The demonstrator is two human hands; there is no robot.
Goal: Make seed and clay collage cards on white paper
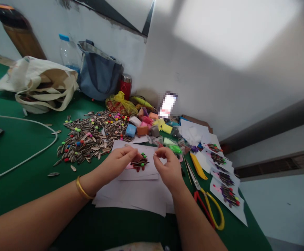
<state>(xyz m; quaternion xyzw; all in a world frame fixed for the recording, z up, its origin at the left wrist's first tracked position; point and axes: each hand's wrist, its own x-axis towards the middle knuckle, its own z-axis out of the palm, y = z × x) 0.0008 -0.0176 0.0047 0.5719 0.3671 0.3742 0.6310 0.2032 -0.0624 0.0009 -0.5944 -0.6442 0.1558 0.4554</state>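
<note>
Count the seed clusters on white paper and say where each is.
5. The middle cluster is between the left hand and right hand. Along the right side lie the farthest cluster, second cluster, third cluster and nearest cluster. Others may be hidden.

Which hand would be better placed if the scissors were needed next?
Probably the right hand: the scissors lie on its side of the paper, while the left hand is farther across, beside the seed cluster.
</note>
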